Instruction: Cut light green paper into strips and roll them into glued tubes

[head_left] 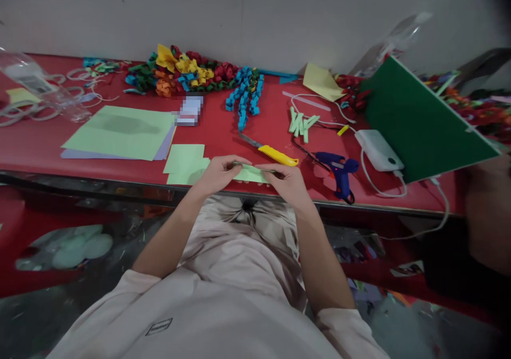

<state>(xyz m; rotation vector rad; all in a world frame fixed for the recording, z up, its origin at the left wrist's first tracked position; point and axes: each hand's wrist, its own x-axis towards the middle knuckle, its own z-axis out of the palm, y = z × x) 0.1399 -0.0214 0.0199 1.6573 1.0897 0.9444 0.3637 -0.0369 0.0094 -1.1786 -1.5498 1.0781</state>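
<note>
Between my two hands, at the table's front edge, is a small piece of light green paper (251, 175) with a fold along its upper side. My left hand (220, 174) pinches its left end, and my right hand (286, 181) pinches the right end. Square light green sheets (184, 159) lie just left of my left hand. Beyond my hands rests a box cutter (275, 154) with a yellow handle, its blade pointing away to the left. A blue glue gun (339, 170) lies to the right of my right hand. Several folded green paper strips (301, 122) sit farther back.
Large green sheets (120, 130) lie over purple ones at left. Colourful paper chains (187, 72) line the wall, with blue chains (244, 95) in front. A white power bank (379, 150) with cables sits by a tilted green board (423, 119). Plastic bottles (43, 85) are at both sides.
</note>
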